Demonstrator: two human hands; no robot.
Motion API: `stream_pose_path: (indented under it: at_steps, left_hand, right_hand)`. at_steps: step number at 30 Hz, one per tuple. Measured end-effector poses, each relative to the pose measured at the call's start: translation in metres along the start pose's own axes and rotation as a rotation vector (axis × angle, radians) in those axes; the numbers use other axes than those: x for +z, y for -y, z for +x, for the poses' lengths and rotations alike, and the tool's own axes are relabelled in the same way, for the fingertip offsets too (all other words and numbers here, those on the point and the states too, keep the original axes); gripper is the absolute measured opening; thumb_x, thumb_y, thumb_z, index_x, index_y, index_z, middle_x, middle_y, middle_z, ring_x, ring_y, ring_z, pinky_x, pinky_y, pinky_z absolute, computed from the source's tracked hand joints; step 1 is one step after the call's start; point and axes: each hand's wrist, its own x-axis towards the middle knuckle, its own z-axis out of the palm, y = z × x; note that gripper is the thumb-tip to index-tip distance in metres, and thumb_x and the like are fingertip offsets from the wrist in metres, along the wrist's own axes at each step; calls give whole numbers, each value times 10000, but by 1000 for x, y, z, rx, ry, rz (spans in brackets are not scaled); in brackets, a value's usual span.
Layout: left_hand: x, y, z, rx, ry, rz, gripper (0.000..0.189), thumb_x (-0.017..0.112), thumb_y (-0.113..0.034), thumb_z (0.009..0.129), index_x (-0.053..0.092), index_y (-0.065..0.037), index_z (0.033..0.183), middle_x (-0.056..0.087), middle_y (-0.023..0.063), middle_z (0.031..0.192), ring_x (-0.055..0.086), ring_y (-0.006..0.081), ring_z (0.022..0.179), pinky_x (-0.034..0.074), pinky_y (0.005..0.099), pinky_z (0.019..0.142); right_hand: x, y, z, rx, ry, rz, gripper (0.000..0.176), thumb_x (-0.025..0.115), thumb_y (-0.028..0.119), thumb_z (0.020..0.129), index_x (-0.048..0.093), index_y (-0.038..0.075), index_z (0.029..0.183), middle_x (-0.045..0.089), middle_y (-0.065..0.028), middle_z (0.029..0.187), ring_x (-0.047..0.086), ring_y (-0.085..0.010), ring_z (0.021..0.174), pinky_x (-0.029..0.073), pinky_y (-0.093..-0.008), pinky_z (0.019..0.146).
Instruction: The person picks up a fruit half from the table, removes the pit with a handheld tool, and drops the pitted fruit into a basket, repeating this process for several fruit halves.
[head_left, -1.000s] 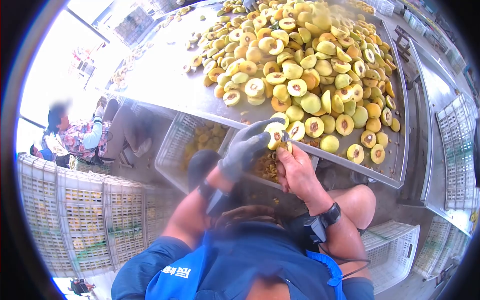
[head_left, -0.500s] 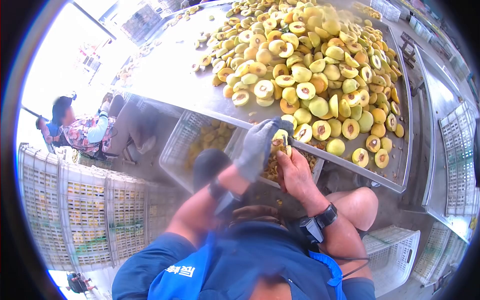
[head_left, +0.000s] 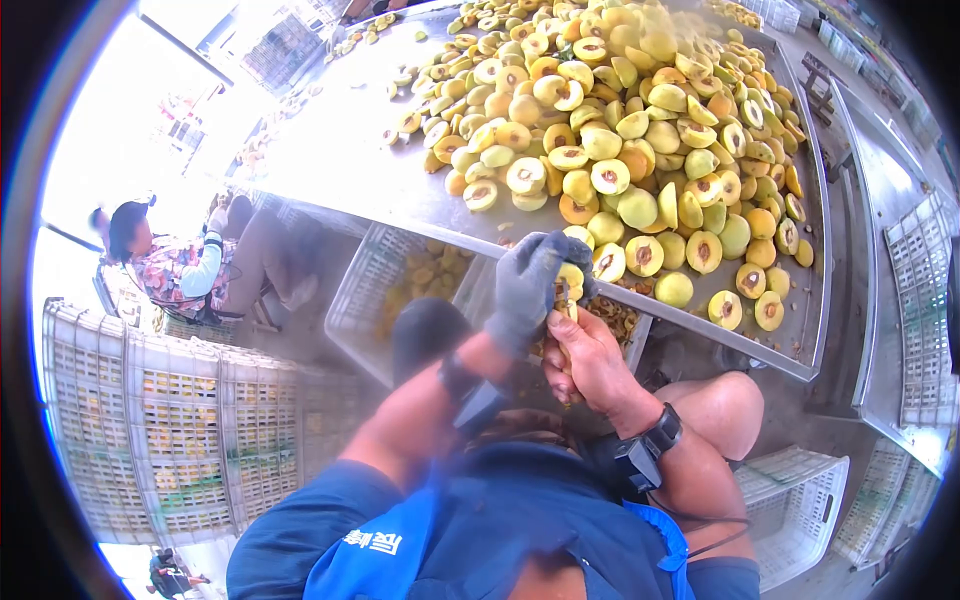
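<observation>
My left hand [head_left: 528,285], in a grey glove, is closed around a yellow peach half [head_left: 570,277] just off the table's front edge. My bare right hand [head_left: 592,362] grips a slim, pale-handled pitting tool [head_left: 571,308], its tip right at the cut face of the peach. Most of the tool is hidden by my fingers. Beyond my hands, a large heap of peach halves [head_left: 637,208] covers much of the metal table [head_left: 400,208]; many lie cut side up, showing brownish centres.
Beneath the table edge stand a white crate [head_left: 362,285] with peach pieces and a container of scraps [head_left: 628,328]. Stacked filled crates [head_left: 180,430] rise at left, near a seated person [head_left: 175,265]. Another white crate [head_left: 795,505] sits by my right knee.
My right hand has shifted slightly down and left, its fingers curled more around the tool. The left hand has turned a little with the peach half, which stays held.
</observation>
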Motion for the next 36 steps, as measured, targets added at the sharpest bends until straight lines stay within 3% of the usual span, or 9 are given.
stream_pose_path:
  at_steps: [2, 5, 9, 13, 15, 18, 21, 29, 36]
  left_hand:
    - [-2, -3, -1, -14, 112, 31, 262, 593, -187, 1054, 695, 54, 1066, 738, 120, 907, 699, 178, 740, 578, 312, 667]
    - [-11, -8, 5, 312, 307, 151, 287, 567, -202, 1067, 680, 62, 1078, 730, 142, 911, 707, 212, 753, 585, 332, 681]
    - [-21, -12, 3, 443, 147, 435, 257, 535, -141, 1045, 695, 60, 1057, 728, 133, 925, 717, 211, 805, 590, 318, 728]
    - [-67, -3, 14, -20, -300, 69, 201, 596, -99, 991, 759, 16, 1012, 744, 88, 950, 685, 146, 819, 545, 270, 743]
    - [-123, 4, 20, 81, -442, 485, 174, 654, -119, 976, 772, -2, 1028, 762, 48, 923, 675, 143, 802, 532, 286, 748]
    - [-185, 0, 27, 219, -466, 1245, 243, 731, -170, 924, 759, -14, 1108, 749, 121, 1103, 717, 181, 902, 566, 340, 804]
    - [-140, -29, 41, 11, -515, 690, 314, 752, -188, 885, 744, -11, 1144, 716, 180, 1153, 726, 256, 972, 573, 382, 874]
    - [-73, 19, 141, 147, -118, 1137, 425, 765, -261, 846, 722, -26, 1198, 718, 236, 1170, 704, 369, 1067, 563, 417, 932]
    - [-68, 15, 151, -219, 126, 994, 555, 895, -309, 763, 702, -40, 1208, 756, 178, 1063, 728, 325, 998, 563, 399, 916]
  right_hand:
    - [-1, -4, 1, 55, 33, 57, 287, 497, 374, 1101, 487, 99, 1021, 456, -10, 724, 424, -115, 460, 399, -302, 404]
    - [-2, -2, -4, 156, 83, 139, 292, 506, 374, 1095, 494, 90, 1024, 459, -18, 735, 424, -116, 463, 400, -298, 410]
    - [1, -2, -4, 102, 112, 26, 286, 501, 363, 1094, 506, 85, 1028, 467, -26, 734, 427, -111, 466, 396, -290, 411]
    - [-3, -9, -5, 96, 103, 11, 271, 490, 345, 1094, 507, 83, 1025, 479, -26, 739, 434, -111, 468, 403, -294, 413]
    - [-7, -16, -1, 122, 24, 28, 266, 486, 338, 1092, 504, 83, 1020, 481, -22, 738, 439, -112, 471, 408, -297, 415]
    - [-12, -24, 13, 175, -100, 43, 267, 480, 339, 1091, 498, 85, 1011, 478, -17, 731, 445, -115, 478, 415, -302, 418]
    - [-2, -18, 11, 162, -63, 6, 272, 473, 349, 1092, 497, 93, 1000, 470, -17, 712, 450, -121, 483, 416, -305, 419]
    - [-4, -23, 19, -3, -63, -205, 275, 467, 333, 1099, 483, 96, 961, 471, -19, 707, 457, -111, 485, 422, -291, 417]
    - [1, -1, 9, -73, -57, -177, 278, 515, 341, 1095, 487, 86, 988, 495, -15, 715, 471, -94, 478, 417, -266, 409]
